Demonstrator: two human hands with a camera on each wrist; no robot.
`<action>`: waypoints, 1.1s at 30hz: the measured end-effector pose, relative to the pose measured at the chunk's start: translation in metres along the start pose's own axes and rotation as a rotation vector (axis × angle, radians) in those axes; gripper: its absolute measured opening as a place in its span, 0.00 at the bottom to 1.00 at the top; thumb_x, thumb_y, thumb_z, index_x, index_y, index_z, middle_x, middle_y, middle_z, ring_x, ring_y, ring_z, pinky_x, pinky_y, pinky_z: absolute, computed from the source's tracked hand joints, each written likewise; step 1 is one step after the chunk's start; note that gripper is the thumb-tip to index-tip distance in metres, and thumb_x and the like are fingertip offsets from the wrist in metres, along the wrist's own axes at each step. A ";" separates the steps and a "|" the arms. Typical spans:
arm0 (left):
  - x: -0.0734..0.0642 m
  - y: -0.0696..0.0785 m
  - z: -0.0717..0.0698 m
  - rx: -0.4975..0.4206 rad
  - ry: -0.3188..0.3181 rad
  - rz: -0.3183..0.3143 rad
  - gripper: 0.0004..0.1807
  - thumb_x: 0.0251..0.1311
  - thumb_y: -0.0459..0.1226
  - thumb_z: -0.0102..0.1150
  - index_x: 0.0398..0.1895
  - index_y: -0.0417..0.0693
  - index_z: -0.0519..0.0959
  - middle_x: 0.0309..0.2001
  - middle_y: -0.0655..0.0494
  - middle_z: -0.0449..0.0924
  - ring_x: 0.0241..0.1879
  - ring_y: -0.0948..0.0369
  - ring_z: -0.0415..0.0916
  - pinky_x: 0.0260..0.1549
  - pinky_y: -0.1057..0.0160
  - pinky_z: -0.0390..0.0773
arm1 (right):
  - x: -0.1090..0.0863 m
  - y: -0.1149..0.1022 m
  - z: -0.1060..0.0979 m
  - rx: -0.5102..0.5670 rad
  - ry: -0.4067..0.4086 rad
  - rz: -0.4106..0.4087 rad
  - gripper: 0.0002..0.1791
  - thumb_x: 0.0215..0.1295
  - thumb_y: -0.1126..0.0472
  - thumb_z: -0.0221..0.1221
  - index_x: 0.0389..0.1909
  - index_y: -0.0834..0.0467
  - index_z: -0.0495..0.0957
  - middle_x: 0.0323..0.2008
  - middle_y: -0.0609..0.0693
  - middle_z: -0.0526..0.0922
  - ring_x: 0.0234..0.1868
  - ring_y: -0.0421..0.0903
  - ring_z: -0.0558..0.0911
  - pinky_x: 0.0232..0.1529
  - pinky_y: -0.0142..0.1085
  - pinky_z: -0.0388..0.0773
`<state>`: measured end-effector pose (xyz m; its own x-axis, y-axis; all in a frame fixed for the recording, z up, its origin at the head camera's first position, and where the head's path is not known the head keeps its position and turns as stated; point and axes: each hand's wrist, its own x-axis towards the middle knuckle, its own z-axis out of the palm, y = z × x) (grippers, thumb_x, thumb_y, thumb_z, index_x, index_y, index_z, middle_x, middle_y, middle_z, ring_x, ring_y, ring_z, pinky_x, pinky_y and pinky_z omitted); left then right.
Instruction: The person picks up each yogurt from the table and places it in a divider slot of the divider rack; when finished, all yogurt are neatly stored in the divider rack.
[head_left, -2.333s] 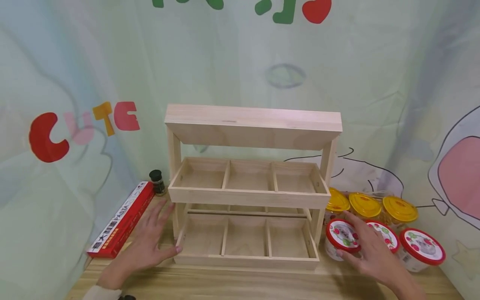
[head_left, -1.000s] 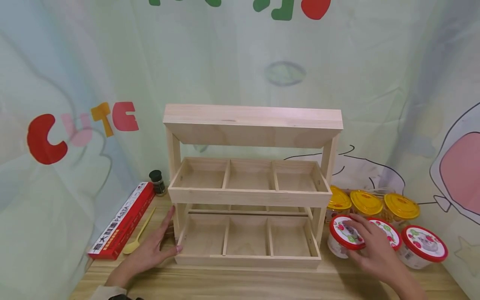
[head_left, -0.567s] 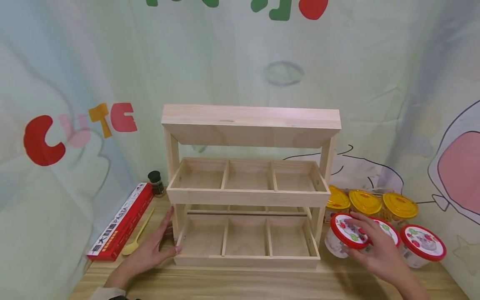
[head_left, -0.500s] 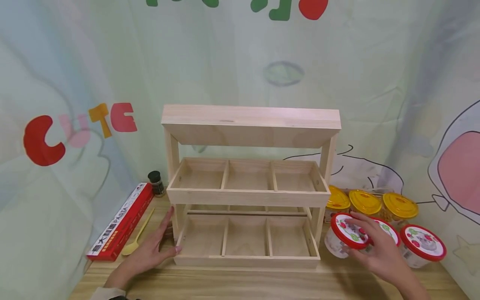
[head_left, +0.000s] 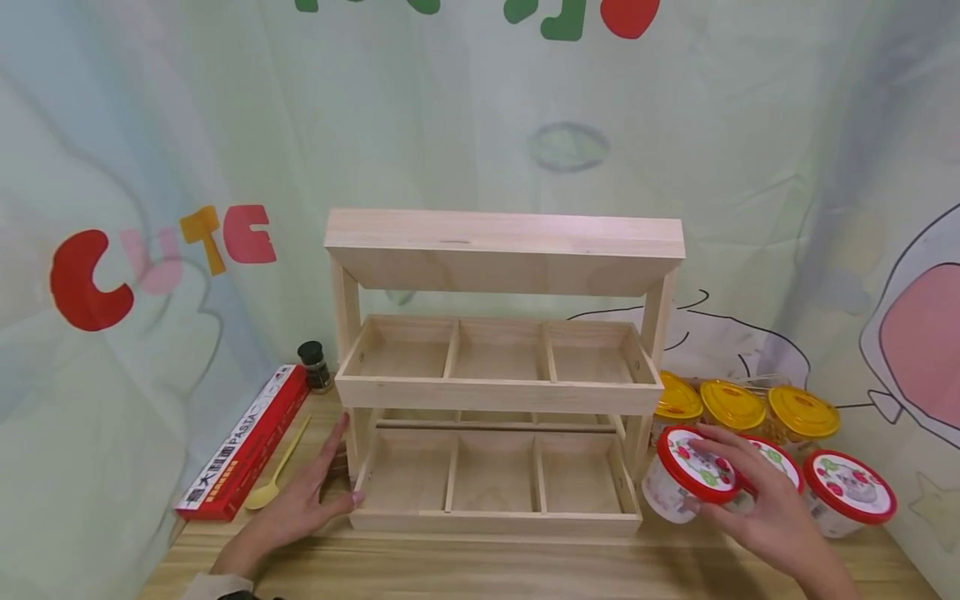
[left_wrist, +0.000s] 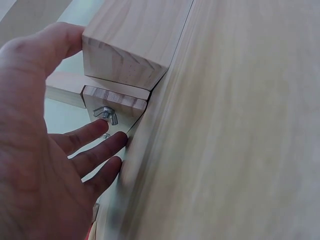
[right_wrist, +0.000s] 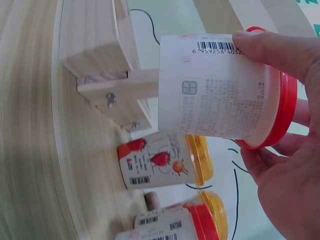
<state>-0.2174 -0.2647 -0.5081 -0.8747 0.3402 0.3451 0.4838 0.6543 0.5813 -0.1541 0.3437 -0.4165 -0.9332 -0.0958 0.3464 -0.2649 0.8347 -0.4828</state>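
Observation:
With fingers and thumb around its red-rimmed lid, my right hand holds a white paper tub. The tub leans to the left beside the right end of a wooden two-tier rack. Its barcode side and the wooden table under its base show in the right wrist view, where the tub hangs clear. My left hand rests against the rack's left end with fingers extended. Its thumb touches the lower tray's corner, and a fingertip is right at a wing nut.
Two more red-lidded tubs stand at right, one partly behind my hand. Behind them are three yellow-lidded tubs. At left lie a red pasta box and a yellow spoon, near a dark-capped jar.
My right hand has closed on the nearest red-lidded tub, raised it a little and tilted it leftward. My left hand has shifted slightly, uncovering the spoon, and stays at the rack.

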 end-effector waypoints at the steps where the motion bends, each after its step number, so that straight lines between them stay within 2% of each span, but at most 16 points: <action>1: 0.000 0.000 0.000 0.011 0.002 0.001 0.67 0.60 0.44 0.75 0.90 0.56 0.34 0.74 0.28 0.72 0.68 0.31 0.77 0.60 0.25 0.76 | 0.000 -0.001 0.000 0.013 -0.013 0.008 0.45 0.50 0.50 0.83 0.71 0.36 0.77 0.77 0.47 0.73 0.70 0.50 0.70 0.55 0.44 0.80; 4: 0.000 0.000 0.001 0.029 0.003 -0.001 0.67 0.60 0.44 0.76 0.90 0.56 0.34 0.74 0.29 0.72 0.68 0.32 0.77 0.60 0.26 0.77 | 0.001 -0.004 0.001 0.055 -0.037 0.023 0.45 0.50 0.51 0.83 0.72 0.37 0.77 0.77 0.48 0.73 0.70 0.55 0.70 0.53 0.31 0.79; 6: 0.000 0.000 0.001 0.033 0.001 -0.004 0.67 0.60 0.45 0.76 0.90 0.56 0.34 0.74 0.29 0.72 0.68 0.33 0.78 0.60 0.27 0.78 | 0.001 -0.007 0.003 0.078 -0.045 0.030 0.45 0.49 0.51 0.83 0.71 0.38 0.78 0.77 0.47 0.73 0.71 0.54 0.70 0.51 0.23 0.76; 7: 0.000 0.000 0.001 0.031 0.000 -0.004 0.67 0.60 0.45 0.76 0.90 0.56 0.34 0.74 0.29 0.72 0.68 0.33 0.78 0.60 0.28 0.78 | 0.001 -0.008 0.003 0.094 -0.049 0.031 0.45 0.49 0.51 0.83 0.71 0.38 0.78 0.77 0.47 0.73 0.70 0.52 0.70 0.50 0.23 0.76; 12: -0.001 0.001 0.000 0.023 -0.009 -0.008 0.67 0.61 0.45 0.75 0.90 0.57 0.34 0.74 0.31 0.73 0.66 0.35 0.80 0.60 0.38 0.82 | 0.001 -0.015 0.009 0.158 -0.057 0.015 0.43 0.51 0.53 0.82 0.71 0.38 0.78 0.77 0.46 0.72 0.68 0.28 0.66 0.53 0.23 0.78; 15: -0.001 0.002 0.000 0.016 -0.015 -0.012 0.67 0.61 0.45 0.75 0.90 0.57 0.33 0.74 0.32 0.73 0.66 0.36 0.80 0.60 0.42 0.83 | 0.001 -0.019 0.013 0.199 -0.052 -0.006 0.43 0.52 0.55 0.82 0.71 0.38 0.78 0.76 0.46 0.72 0.65 0.19 0.64 0.54 0.22 0.79; 18: -0.001 0.002 -0.001 0.003 -0.025 -0.020 0.67 0.62 0.45 0.75 0.90 0.59 0.33 0.74 0.32 0.72 0.66 0.36 0.80 0.60 0.44 0.83 | 0.001 -0.023 0.020 0.242 -0.047 -0.013 0.44 0.50 0.55 0.83 0.71 0.38 0.78 0.76 0.45 0.72 0.65 0.20 0.66 0.55 0.23 0.80; 26: 0.000 0.002 -0.001 -0.002 -0.022 -0.025 0.67 0.61 0.45 0.75 0.90 0.59 0.33 0.75 0.32 0.72 0.66 0.37 0.80 0.60 0.39 0.82 | 0.003 -0.033 0.031 0.323 -0.050 -0.048 0.45 0.50 0.58 0.83 0.71 0.41 0.78 0.78 0.45 0.70 0.69 0.24 0.67 0.57 0.24 0.80; 33: 0.000 0.000 0.000 0.008 -0.015 -0.025 0.67 0.61 0.45 0.75 0.90 0.58 0.33 0.75 0.33 0.71 0.67 0.37 0.79 0.61 0.39 0.82 | 0.006 -0.040 0.038 0.331 -0.041 -0.068 0.43 0.52 0.59 0.82 0.71 0.40 0.79 0.77 0.45 0.72 0.68 0.23 0.67 0.56 0.24 0.81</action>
<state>-0.2172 -0.2648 -0.5088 -0.8868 0.3342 0.3192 0.4618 0.6680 0.5835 -0.1584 0.2890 -0.4255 -0.9178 -0.1725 0.3577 -0.3853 0.6048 -0.6970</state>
